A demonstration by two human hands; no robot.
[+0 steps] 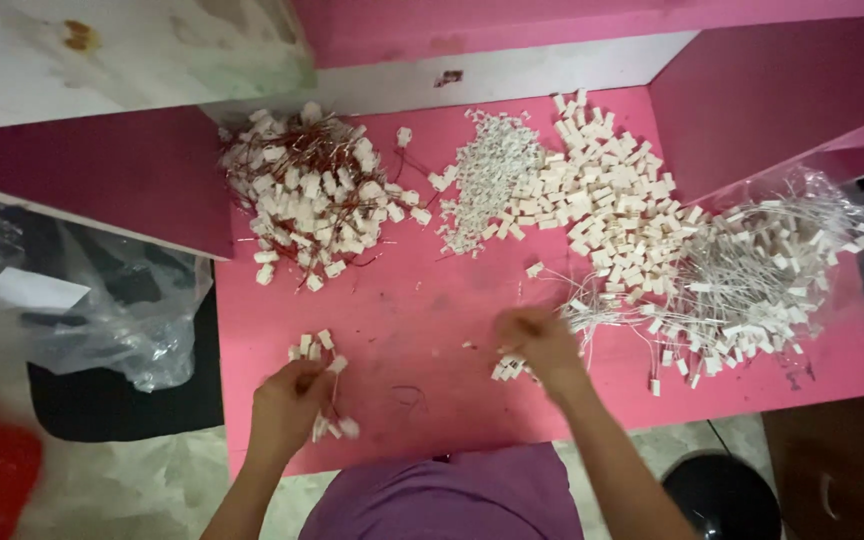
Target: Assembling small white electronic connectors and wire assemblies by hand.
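I look down on a pink table (pixel 422 300). My left hand (pixel 287 405) grips a small bunch of white connector pieces with thin wires (pixel 332 420) near the table's front edge, with a few more white pieces (pixel 310 345) just beyond it. My right hand (pixel 542 340) is blurred; its fingers are closed over small white pieces (pixel 509 369) beside the thin white wires (pixel 602 312) that trail from the pile at the right.
A heap of white connectors with reddish wires (pixel 312 195) lies at the back left. Tiny white parts (pixel 487 175) and cream blocks (pixel 607 190) lie in the middle. A clear plastic bag (pixel 102 300) hangs off the left edge. A dark round object (pixel 722 495) is on the floor.
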